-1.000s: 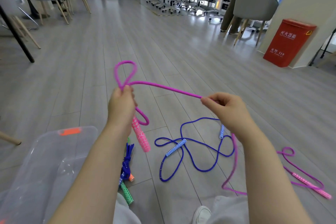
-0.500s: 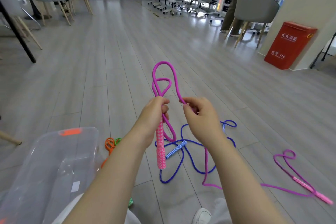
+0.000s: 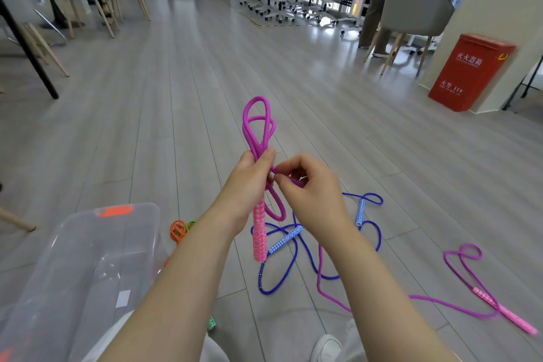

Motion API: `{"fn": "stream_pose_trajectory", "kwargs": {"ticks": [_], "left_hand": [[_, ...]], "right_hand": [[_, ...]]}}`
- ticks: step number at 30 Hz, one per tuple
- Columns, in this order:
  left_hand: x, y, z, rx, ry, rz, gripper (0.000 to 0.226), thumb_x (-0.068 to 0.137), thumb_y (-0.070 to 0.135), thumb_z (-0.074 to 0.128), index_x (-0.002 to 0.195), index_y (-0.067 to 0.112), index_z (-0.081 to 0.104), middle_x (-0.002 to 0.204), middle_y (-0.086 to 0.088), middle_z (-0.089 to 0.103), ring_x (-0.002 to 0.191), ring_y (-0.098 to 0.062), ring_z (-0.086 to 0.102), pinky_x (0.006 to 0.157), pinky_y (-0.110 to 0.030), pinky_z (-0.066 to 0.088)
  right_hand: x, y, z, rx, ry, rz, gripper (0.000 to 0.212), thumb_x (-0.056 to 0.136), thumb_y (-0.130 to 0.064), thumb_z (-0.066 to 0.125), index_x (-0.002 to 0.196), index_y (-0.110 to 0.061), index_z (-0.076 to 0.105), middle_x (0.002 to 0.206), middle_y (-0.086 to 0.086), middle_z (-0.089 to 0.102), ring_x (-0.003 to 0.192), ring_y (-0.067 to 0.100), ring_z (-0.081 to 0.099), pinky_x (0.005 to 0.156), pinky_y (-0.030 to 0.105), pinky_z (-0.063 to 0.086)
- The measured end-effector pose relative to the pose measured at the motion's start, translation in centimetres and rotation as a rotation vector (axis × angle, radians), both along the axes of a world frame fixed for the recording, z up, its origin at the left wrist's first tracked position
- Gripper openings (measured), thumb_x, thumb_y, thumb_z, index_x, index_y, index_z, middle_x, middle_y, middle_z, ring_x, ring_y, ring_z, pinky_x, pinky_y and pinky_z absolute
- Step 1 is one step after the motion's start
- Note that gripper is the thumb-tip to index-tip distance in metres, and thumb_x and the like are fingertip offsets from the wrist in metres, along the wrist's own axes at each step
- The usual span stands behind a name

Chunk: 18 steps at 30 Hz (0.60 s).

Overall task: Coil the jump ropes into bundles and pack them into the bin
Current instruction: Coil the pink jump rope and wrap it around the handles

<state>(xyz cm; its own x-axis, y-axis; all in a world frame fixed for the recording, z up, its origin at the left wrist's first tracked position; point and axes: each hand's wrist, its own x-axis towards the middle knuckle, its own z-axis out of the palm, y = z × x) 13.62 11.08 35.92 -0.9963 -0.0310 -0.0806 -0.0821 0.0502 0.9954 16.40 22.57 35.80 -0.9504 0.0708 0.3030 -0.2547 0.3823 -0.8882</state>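
Fingers, left hand (image 3: 249,182): curled tight around the pink jump rope (image 3: 258,129), thumb pressed against the gathered strands. Fingers, right hand (image 3: 308,194): thumb and forefinger pinching 1 strand of the same cord just beside the left thumb, the other fingers curled in.

Pink jump rope: held upright in mid-air above the floor. 2 loops stand above the left fist, 1 taller than the other; another loop hangs below it. 1 patterned pink handle (image 3: 260,232) points straight down from the fist. The rest of the cord trails from the right hand down to the floor and runs right to the second pink handle (image 3: 505,313), lying flat beyond a small loop.

Blue jump rope (image 3: 293,261): loose on the floor below the hands, uncoiled, both blue-and-white handles lying within its curves.

Orange rope (image 3: 177,231): partly visible on the floor left of the left forearm, with a bit of green cord just beside it.

Clear plastic bin (image 3: 88,258): lower left, near the left arm, orange latch on its far rim; contents cannot be made out.

Surroundings: grey plank floor (image 3: 205,82); red box (image 3: 470,70) against the wall at far right; grey chairs at rear.
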Motion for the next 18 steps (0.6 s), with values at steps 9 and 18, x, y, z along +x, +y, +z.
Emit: {"fn": "stream_pose_trajectory", "kwargs": {"ticks": [9, 18], "left_hand": [[-0.1, -0.1, -0.6, -0.073, 0.058, 0.049, 0.026, 0.104, 0.035, 0.037, 0.098, 0.016, 0.055, 0.082, 0.000, 0.057, 0.076, -0.014, 0.055, 0.066, -0.026, 0.043], [-3.1, -4.8, 0.1, 1.010, -0.075, 0.411, 0.031, 0.103, 0.014, 0.036, 0.072, 0.016, 0.042, 0.052, 0.005, 0.049, 0.055, -0.013, 0.059, 0.062, -0.032, 0.049]], "right_hand": [[-0.2, 0.5, -0.2, 0.103, -0.067, 0.083, 0.015, 0.088, -0.017, 0.067, 0.089, -0.030, 0.062, 0.081, -0.009, 0.065, 0.068, 0.001, 0.056, 0.062, 0.013, 0.045], [-1.2, 7.8, 0.4, 0.313, -0.277, -0.158, 0.028, 0.085, -0.045, 0.068, 0.075, -0.019, 0.065, 0.062, -0.007, 0.053, 0.058, 0.012, 0.045, 0.057, 0.028, 0.037]]}}
